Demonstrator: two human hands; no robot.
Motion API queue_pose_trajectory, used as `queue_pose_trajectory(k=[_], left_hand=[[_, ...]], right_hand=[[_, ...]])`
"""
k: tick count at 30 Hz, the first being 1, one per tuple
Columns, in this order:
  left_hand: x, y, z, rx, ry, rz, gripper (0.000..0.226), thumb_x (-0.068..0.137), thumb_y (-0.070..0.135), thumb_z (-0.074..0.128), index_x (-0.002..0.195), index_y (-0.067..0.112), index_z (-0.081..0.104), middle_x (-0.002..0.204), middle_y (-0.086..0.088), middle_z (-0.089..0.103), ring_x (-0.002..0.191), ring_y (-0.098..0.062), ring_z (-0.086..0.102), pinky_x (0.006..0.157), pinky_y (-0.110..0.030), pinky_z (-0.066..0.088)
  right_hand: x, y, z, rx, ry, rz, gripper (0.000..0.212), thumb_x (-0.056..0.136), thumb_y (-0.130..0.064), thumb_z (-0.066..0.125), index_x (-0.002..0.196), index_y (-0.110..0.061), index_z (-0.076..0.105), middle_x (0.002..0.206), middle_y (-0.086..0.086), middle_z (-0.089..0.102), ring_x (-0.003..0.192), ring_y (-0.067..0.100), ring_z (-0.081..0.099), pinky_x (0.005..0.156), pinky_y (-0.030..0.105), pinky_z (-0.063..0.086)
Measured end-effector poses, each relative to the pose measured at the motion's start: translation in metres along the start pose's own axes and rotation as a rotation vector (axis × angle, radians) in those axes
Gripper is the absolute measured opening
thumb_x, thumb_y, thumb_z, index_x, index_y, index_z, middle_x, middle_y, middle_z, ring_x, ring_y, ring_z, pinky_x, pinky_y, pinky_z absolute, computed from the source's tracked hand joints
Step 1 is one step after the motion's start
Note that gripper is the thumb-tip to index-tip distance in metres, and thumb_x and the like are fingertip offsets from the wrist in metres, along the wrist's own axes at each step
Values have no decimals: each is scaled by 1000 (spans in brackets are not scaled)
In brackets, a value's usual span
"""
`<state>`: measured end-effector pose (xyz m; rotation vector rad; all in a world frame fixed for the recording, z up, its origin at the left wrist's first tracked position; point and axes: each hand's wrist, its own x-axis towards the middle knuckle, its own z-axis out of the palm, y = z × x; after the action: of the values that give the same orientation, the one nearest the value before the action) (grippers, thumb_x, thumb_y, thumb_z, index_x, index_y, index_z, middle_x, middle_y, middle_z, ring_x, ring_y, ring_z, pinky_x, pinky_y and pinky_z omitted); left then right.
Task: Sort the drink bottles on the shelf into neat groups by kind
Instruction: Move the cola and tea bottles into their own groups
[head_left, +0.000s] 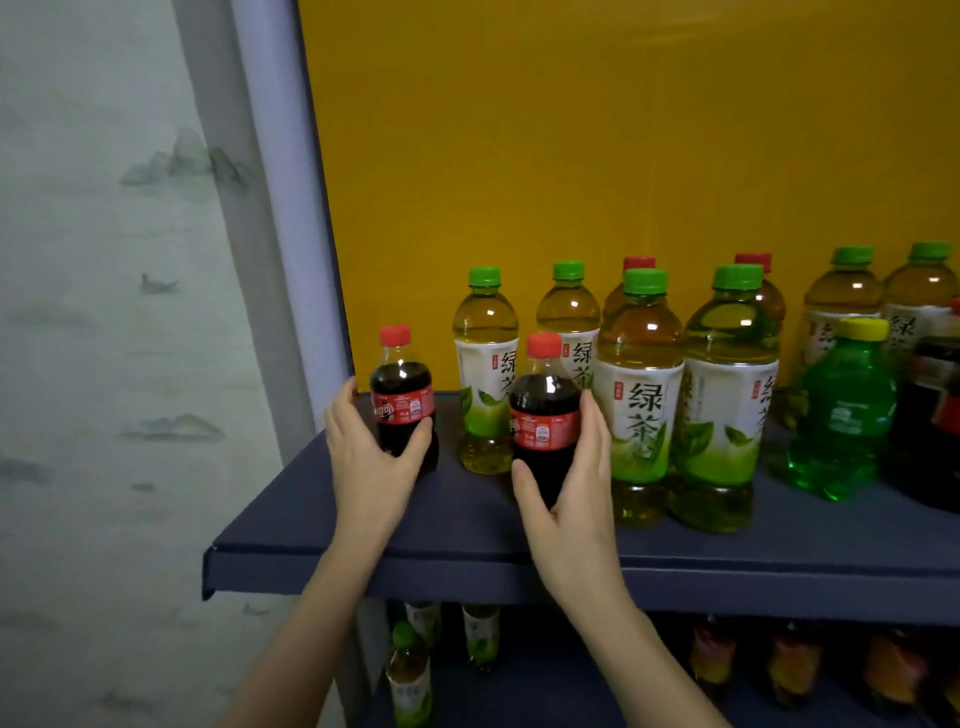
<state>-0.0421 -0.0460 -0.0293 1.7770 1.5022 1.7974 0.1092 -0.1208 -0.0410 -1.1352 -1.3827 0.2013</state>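
While the left hand (370, 457) curls round the left cola bottle (401, 395) and the right hand (571, 499) curls round the right cola bottle (545, 415), both bottles are upright, long axis vertical, red caps up, at the left end of the blue shelf (467, 530). Red labels, print too small to read. Just right and behind: six green tea bottles (641, 395) marked 绿茶, two red-capped bottles (639, 262) mostly hidden, one green soda bottle (844, 415) with yellow cap.
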Motion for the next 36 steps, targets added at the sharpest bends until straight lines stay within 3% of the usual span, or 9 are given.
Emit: queue_pose_trajectory(k=[3,5,7,10,14,19,26,32,36], left_hand=[[26,-11,1,-135,-168,-145,102,67,31,81,145,16,17,149,-6,28,135,-20,31,109,-37,30],[38,-17,4,-253,-253,-224,105,60,28,86,143,17,22,143,-5,38,128,-21,41,105,-38,38],[45,-19,7,-329,-309,-272,98,58,24,87,138,17,31,130,-4,50,116,-20,51,91,-33,46],[49,-18,9,-407,-340,-321,81,61,16,85,129,15,42,114,-3,57,101,-17,56,71,-21,45],[51,-16,8,-448,-340,-352,58,64,9,82,113,17,53,94,2,60,92,-18,57,72,-28,45],[42,-15,-6,-422,-382,-247,44,64,7,80,98,23,57,91,0,64,87,-19,61,71,-29,49],[8,18,-23,-542,-471,-122,46,56,11,86,91,25,61,89,2,68,81,-14,65,71,-27,49],[-23,82,-8,-738,-577,-86,41,48,20,78,85,25,61,70,12,69,64,-1,65,56,-14,49],[-50,132,20,-847,-685,-49,50,39,30,80,86,25,64,75,11,71,71,-6,68,59,-16,52]], right_hand=[[12,3,8,-15,10,109,90,81,-20,68,147,-17,6,153,0,17,141,12,16,116,36,21],[21,3,12,-13,13,163,97,75,-20,74,146,-16,8,151,3,24,140,16,23,114,41,27],[28,3,16,-40,13,213,101,71,-20,78,144,-17,9,149,4,29,137,20,29,111,42,31],[34,5,20,-70,18,348,97,68,-25,80,142,-17,16,141,6,41,128,25,42,105,43,38],[37,4,24,-116,19,400,79,65,-35,81,128,-14,38,124,4,55,115,23,52,96,37,44],[27,-5,20,-12,-7,365,70,62,-33,83,118,-20,45,113,-4,59,105,15,56,92,38,49],[-1,-36,-25,158,5,293,50,66,-23,81,107,-29,53,98,-11,64,90,1,61,74,15,49],[-21,-52,-108,158,160,257,49,67,-14,80,108,-25,56,98,-8,67,88,2,64,72,15,51],[-41,-55,-180,81,294,249,44,67,-16,79,102,-32,56,91,-13,68,84,-1,64,68,11,49]])
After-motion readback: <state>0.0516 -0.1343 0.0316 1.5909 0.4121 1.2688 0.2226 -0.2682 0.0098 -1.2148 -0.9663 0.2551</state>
